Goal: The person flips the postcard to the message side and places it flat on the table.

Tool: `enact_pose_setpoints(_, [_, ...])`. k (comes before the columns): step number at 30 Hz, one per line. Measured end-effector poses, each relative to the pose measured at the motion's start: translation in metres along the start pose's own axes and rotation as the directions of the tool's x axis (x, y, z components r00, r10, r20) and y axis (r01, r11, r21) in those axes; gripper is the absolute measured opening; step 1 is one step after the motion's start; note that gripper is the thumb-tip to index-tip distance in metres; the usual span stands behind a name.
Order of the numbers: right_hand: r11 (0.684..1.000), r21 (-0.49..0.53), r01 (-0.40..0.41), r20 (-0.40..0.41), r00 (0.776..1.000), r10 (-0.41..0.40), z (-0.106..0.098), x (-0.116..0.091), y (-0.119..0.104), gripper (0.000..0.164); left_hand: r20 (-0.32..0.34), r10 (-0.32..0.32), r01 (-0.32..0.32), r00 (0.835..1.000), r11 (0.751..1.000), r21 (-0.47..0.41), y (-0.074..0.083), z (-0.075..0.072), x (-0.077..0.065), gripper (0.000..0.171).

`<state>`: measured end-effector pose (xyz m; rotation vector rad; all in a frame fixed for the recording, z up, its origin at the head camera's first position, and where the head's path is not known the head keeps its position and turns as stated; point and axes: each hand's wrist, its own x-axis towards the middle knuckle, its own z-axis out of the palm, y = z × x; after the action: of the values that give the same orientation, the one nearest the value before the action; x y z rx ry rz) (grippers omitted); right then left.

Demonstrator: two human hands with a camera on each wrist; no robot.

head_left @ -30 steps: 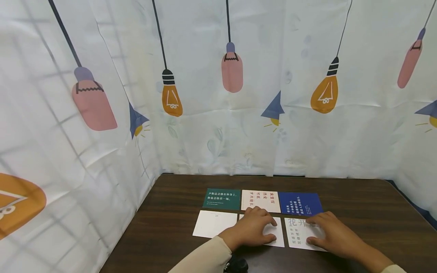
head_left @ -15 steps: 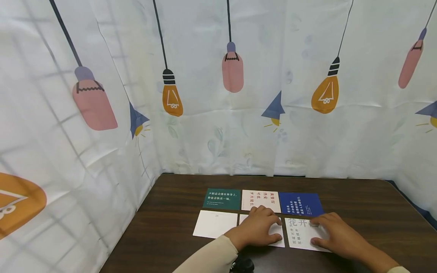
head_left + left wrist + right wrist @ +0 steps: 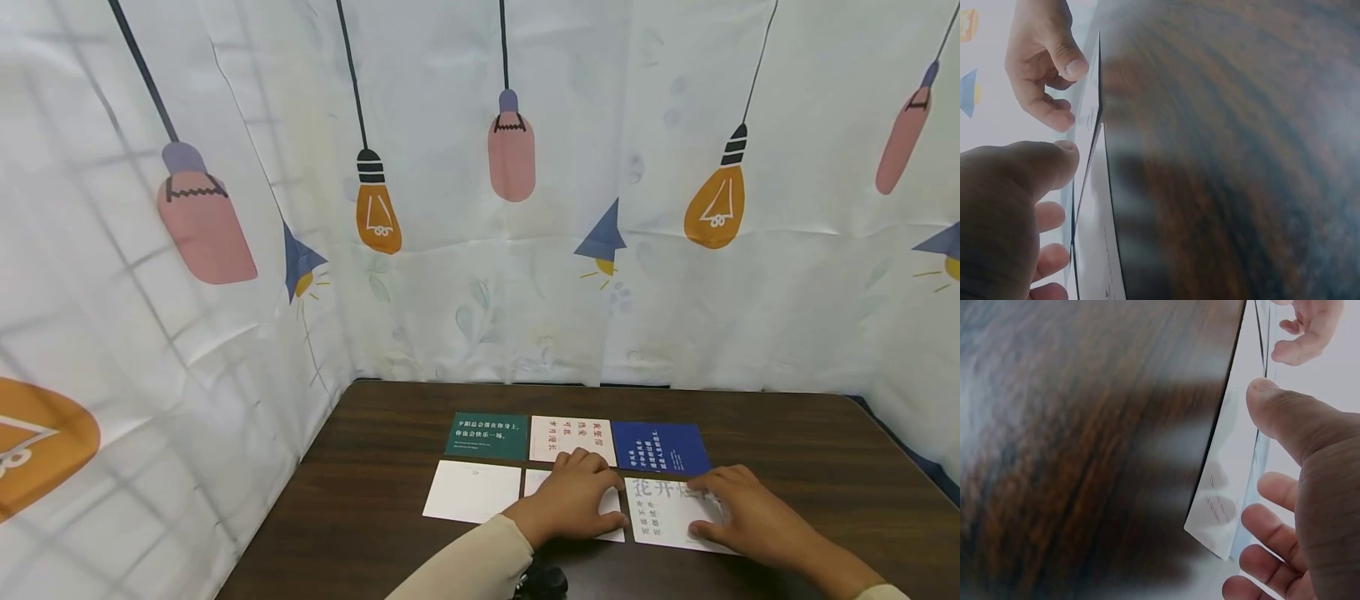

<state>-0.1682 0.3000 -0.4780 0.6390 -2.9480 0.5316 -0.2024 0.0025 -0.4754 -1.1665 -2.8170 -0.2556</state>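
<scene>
Six postcard-like cards lie in two rows. My left hand (image 3: 573,498) is over the middle front white card (image 3: 611,505), covering most of it; its fingers are loosely bent with the thumb apart. Above the right part of the front right white card (image 3: 660,518), printed with grey characters, my right hand (image 3: 753,518) is spread in a loose curve. In the right wrist view, the thumb (image 3: 1272,403) and fingers show a gap with nothing pinched. Whether fingertips touch the cards is unclear. A plain white card (image 3: 471,492) lies to the left.
Behind is a row with a green card (image 3: 489,437), a cream card with red writing (image 3: 558,437) and a blue card (image 3: 667,450). All rest on a dark wooden table (image 3: 360,500). A white curtain (image 3: 450,317) printed with lamps hangs behind and at the left.
Both hands have shifted slightly to the right, uncovering a little more printing on the front right card. The cards have stayed in place.
</scene>
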Motion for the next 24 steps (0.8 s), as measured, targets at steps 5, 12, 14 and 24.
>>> enact_pose_setpoints(5, [1.0,-0.003,0.004,-0.006,1.0,-0.004,-0.001,-0.001,0.002,0.058,-0.008,-0.014,0.014,1.0,1.0,0.013,0.001,0.003,0.002,0.039])
enact_pose_setpoints(12, [1.0,0.006,-0.025,0.04,0.999,0.025,-0.006,-0.001,0.008,0.065,0.001,-0.041,0.041,0.999,0.999,0.025,0.004,0.001,0.004,0.045])
enact_pose_setpoints(14, [1.0,0.006,-0.031,0.05,0.998,0.03,-0.007,-0.002,0.01,0.067,0.005,-0.045,0.045,0.999,0.999,0.028,0.005,0.001,0.004,0.047])
enact_pose_setpoints(24, [0.997,-0.011,-0.074,0.101,0.992,0.075,-0.012,-0.002,0.02,0.076,0.01,-0.046,0.045,0.999,0.998,0.047,0.009,0.001,0.006,0.051])
